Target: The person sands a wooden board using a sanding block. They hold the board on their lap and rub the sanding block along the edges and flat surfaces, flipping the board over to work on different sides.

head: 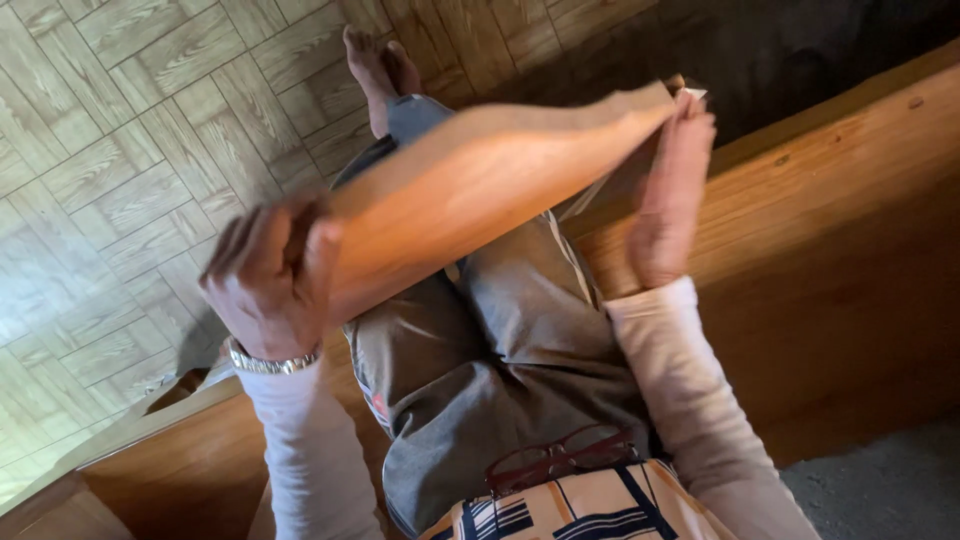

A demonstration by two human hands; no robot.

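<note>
A flat wooden board [480, 190] is held up in front of me, tilted, over my lap. My left hand [270, 280] grips its lower left end, fingers wrapped over the edge; a metal watch [272, 362] sits on that wrist. At the upper right end, my right hand [675, 190] lies with its fingers stretched up along the edge. Behind the board are my grey trousers [500, 340] and my bare feet [378, 62] on the floor.
I sit on a long wooden bench [830, 250] that runs from lower left to upper right. Red-framed glasses [560, 458] hang at my patterned shirt [580, 510]. A patterned tile floor [130, 150] lies to the left, and a grey surface [890, 490] at the lower right.
</note>
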